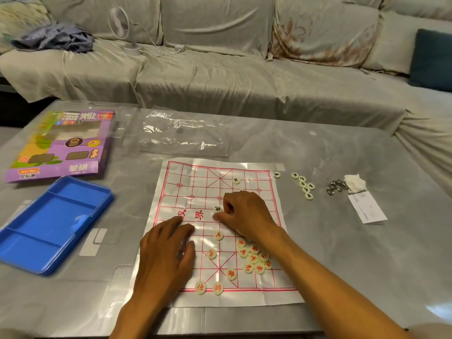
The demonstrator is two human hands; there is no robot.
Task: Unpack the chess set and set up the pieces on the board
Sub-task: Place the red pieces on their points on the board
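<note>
A white paper board [244,297] with a red grid lies on the grey table. My left hand [166,250] rests flat on its left half, fingers straight. My right hand [244,214] is curled over the board's middle and pinches a black-lettered round piece [217,209] at its fingertips. Several red-lettered pieces [254,259] lie bunched under my right forearm; others [209,287] sit along the near edge. One black piece [236,180] sits near the far edge. Several black pieces [304,185] lie off the board to the right.
An empty blue plastic tray [49,226] and the purple game box [61,145] lie at the left. A clear plastic bag [183,133] is behind the board. Metal rings [335,187], a crumpled tissue [354,183] and a paper slip [367,209] lie at the right. A covered sofa [220,69] stands beyond.
</note>
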